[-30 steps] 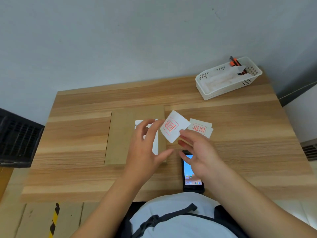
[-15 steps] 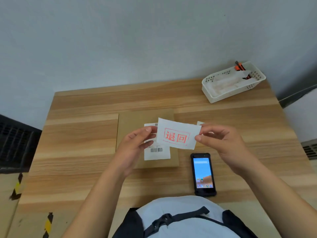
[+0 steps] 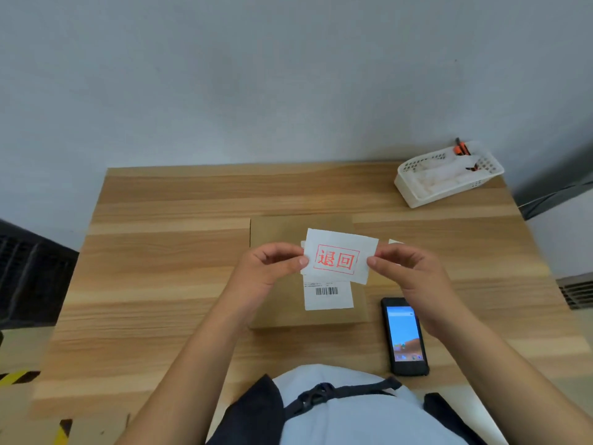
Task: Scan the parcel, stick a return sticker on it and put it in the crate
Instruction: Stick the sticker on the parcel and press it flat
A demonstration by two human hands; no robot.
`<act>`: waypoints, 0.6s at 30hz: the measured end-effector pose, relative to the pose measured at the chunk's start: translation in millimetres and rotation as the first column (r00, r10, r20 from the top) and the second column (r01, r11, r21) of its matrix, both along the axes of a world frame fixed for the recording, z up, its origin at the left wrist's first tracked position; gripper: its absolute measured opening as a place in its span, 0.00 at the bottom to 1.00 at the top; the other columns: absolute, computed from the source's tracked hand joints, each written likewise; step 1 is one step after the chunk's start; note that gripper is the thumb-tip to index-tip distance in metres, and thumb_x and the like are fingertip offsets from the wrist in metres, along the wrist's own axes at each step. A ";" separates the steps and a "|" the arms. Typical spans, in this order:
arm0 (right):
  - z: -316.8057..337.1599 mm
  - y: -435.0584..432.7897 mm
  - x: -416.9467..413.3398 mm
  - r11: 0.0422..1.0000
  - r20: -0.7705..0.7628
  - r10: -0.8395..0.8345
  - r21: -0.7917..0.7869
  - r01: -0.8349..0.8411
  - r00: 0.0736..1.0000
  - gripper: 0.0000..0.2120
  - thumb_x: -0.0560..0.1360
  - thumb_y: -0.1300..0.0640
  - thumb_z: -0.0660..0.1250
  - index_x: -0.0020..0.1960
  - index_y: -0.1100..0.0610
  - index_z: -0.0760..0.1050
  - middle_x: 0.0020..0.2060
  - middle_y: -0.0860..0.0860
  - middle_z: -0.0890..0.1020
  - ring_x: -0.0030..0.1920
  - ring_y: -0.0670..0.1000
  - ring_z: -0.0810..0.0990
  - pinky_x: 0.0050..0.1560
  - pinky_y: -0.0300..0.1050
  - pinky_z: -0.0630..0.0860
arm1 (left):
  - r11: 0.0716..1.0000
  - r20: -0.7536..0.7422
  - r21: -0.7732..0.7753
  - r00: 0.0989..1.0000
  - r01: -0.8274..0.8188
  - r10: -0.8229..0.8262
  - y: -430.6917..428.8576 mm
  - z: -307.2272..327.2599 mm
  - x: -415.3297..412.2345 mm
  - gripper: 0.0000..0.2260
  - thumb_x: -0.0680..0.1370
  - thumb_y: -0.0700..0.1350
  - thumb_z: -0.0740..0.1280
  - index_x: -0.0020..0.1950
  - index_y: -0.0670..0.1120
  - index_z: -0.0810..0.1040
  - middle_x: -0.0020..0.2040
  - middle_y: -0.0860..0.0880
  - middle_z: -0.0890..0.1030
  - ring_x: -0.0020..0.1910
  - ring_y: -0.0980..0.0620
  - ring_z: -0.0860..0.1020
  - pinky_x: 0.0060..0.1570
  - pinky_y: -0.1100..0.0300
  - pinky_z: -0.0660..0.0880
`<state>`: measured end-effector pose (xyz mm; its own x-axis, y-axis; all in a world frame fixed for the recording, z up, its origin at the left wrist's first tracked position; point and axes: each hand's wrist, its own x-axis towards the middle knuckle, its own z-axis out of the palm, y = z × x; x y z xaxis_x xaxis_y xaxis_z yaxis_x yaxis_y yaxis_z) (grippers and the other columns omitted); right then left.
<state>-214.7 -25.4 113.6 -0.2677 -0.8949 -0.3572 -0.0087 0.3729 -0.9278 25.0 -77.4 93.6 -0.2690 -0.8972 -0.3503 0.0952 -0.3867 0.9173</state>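
- Left hand and right hand each pinch one short end of the sticker, its long axis running left to right.
- The parcel lies flat mid-bench directly beneath it, nearer the front edge, equally near both hands.

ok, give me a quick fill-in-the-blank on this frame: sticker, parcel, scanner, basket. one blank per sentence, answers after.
1. The return sticker with the red stamp is pinched at its two ends by ____ hands.
2. The brown parcel lies flat on the table, and its white label shows a printed ____.
3. The handheld scanner lies face up with its screen ____.
4. The white basket sits at the table's far ____ corner.

Missing words: both; barcode; lit; right
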 end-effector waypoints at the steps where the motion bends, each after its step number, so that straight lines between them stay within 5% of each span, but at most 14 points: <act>1: -1.0 -1.5 8.0 1.000 -0.008 -0.013 0.007 0.013 1.000 0.03 0.71 0.66 0.75 0.43 0.60 0.85 0.47 0.57 0.88 0.52 0.55 0.86 0.60 0.50 0.77 | 1.000 0.026 -0.022 1.000 -0.012 0.012 -1.0 -3.3 5.5 0.05 0.71 0.33 0.74 0.43 0.41 0.84 0.40 0.50 0.86 0.40 0.57 0.82 0.44 0.69 0.77; 5: -10.4 -6.7 41.3 0.995 -0.056 -0.067 0.073 0.071 0.996 0.06 0.70 0.67 0.75 0.40 0.57 0.84 0.40 0.51 0.88 0.42 0.45 0.85 0.50 0.41 0.76 | 0.997 0.074 -0.021 0.994 -0.076 0.078 -3.1 -26.0 27.0 0.06 0.70 0.33 0.76 0.40 0.43 0.85 0.35 0.53 0.86 0.36 0.59 0.82 0.40 0.70 0.76; 14: -39.9 -34.0 97.8 0.978 -0.251 -0.052 0.183 0.100 0.967 0.09 0.73 0.65 0.73 0.40 0.52 0.83 0.41 0.48 0.86 0.43 0.47 0.83 0.43 0.39 0.74 | 0.989 0.156 0.053 0.980 -0.136 0.126 -17.3 -70.3 63.5 0.06 0.70 0.34 0.76 0.40 0.45 0.85 0.33 0.56 0.86 0.34 0.63 0.82 0.37 0.71 0.75; 18: -57.0 -52.7 110.7 0.954 -0.258 -0.074 0.262 0.144 0.963 0.06 0.74 0.64 0.72 0.45 0.53 0.82 0.43 0.51 0.85 0.35 0.49 0.78 0.30 0.39 0.71 | 0.993 0.228 0.033 0.968 -0.116 0.106 -38.1 -81.6 74.2 0.10 0.70 0.36 0.77 0.37 0.51 0.84 0.32 0.57 0.85 0.33 0.64 0.80 0.38 0.71 0.74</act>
<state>-104.1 -78.1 56.5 -0.4675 -0.7308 -0.4974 -0.1657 0.6251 -0.7627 99.2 -115.5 12.0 -0.0777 -0.8986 -0.4319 -0.0677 -0.4274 0.9015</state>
